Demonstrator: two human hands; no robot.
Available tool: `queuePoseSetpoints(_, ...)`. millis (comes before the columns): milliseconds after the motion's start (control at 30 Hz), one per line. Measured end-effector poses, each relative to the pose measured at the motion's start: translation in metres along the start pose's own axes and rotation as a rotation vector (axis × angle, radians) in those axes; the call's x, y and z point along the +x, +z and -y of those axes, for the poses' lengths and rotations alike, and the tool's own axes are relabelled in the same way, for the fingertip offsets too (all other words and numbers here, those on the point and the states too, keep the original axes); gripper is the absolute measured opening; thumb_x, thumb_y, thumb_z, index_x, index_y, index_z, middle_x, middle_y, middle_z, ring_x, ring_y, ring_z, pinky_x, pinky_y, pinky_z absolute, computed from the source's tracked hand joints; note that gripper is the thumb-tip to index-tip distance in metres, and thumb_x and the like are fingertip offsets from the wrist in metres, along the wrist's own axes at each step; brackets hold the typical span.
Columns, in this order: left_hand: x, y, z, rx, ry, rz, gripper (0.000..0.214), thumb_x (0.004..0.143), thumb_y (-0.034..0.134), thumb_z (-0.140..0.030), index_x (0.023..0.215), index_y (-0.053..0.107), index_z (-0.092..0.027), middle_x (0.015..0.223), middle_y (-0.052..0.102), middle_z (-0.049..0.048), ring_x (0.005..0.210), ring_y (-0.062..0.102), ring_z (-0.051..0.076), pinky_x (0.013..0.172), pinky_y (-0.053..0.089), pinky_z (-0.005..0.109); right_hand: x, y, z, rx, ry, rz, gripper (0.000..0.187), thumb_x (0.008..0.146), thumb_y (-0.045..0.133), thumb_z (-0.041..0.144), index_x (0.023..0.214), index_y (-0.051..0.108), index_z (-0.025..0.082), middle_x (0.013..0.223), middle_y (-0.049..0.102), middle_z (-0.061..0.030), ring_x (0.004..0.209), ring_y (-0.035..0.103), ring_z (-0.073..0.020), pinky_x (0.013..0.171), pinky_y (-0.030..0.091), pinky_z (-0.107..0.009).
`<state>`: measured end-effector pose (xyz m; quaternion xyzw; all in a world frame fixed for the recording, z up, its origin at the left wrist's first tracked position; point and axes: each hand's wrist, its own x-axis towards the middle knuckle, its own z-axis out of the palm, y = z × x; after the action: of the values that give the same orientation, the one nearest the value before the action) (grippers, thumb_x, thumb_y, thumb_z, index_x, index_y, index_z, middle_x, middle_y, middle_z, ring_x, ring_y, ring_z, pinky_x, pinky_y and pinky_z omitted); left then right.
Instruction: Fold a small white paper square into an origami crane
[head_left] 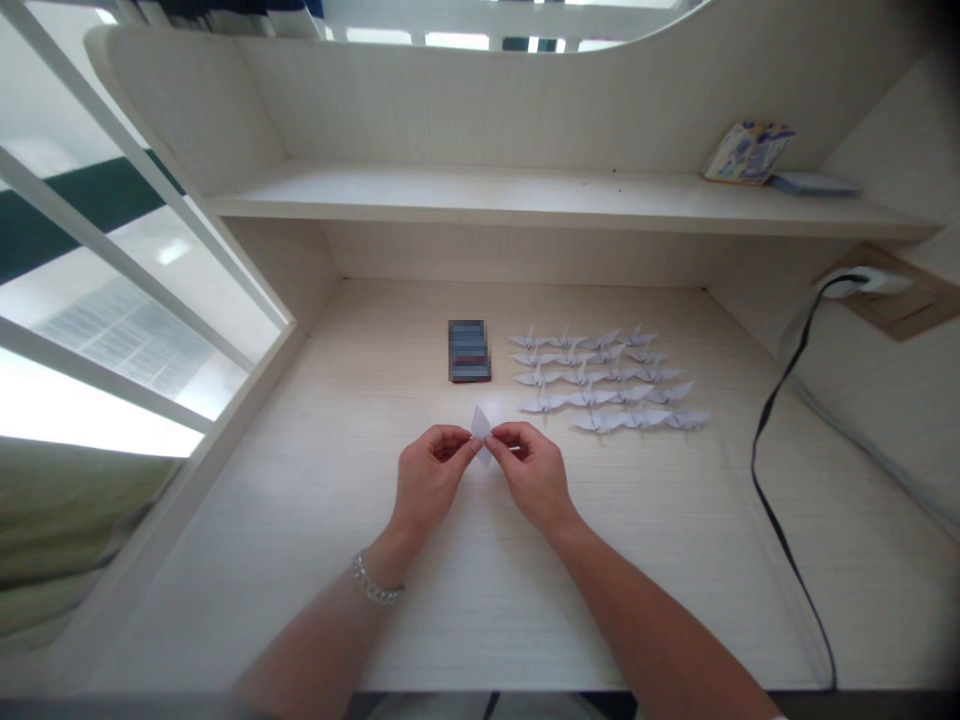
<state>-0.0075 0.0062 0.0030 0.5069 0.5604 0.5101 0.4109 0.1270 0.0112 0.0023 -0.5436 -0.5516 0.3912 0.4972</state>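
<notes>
White folded paper (480, 423), side edges pinched by left fingers (463, 457), right fingers (501, 454); desk (315, 450) spreads leftward.

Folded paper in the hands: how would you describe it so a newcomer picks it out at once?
On the pale desk below the shelf, find the left hand and right hand close together. Pinched between them is a white folded paper, one point aimed toward the shelf. Unlike the winged paper figures in rows to the right, it is held and shows no spread wings.

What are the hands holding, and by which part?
The left hand and right hand pinch a folded white paper by its sides.
</notes>
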Motion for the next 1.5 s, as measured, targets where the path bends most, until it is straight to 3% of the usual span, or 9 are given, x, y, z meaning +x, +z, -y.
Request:
queuePoseSetpoints(333, 0.0000, -0.0020, -0.0026, 0.126, 0.022, 0.013, 0.021, 0.070, 0.064, -0.036, 0.080, 0.066, -0.017, 0.079, 0.068, 0.0037, 0.068, 0.063, 0.015, 0.061, 0.051, 0.023, -0.0005, 0.0009, 0.0001, 0.006, -0.014, -0.012, 0.017, 0.074, 0.059, 0.033, 0.082, 0.064, 0.018, 0.079, 0.066, -0.0037, 0.070, 0.061, -0.0161, 0.062, 0.050, -0.027)
queuePoseSetpoints(733, -0.0020, 0.0013, -0.0039, 0.109, 0.035, 0.047, 0.020, 0.073, 0.061, -0.035, 0.078, 0.065, -0.017, 0.077, 0.067, 0.0020, 0.068, 0.062, 0.013, 0.064, 0.050, 0.022, -0.0007, -0.0010, 0.0033, -0.065, -0.102, -0.077, 0.011, 0.076, 0.058, 0.027, 0.078, 0.064, 0.019, 0.082, 0.062, -0.0029, 0.078, 0.059, -0.0156, 0.063, 0.049, -0.025)
queuePoseSetpoints(1500, -0.0030, 0.0027, -0.0055, 0.108, 0.047, 0.041, 0.022, 0.072, 0.060, -0.037, 0.077, 0.066, -0.016, 0.075, 0.068, 0.0036, 0.068, 0.062, 0.015, 0.065, 0.051, 0.025, 0.0008, -0.0022, 0.0035, -0.075, -0.092, -0.067, 0.013, 0.075, 0.057, 0.028, 0.078, 0.065, 0.018, 0.081, 0.063, -0.0042, 0.074, 0.059, -0.0164, 0.061, 0.049, -0.027)
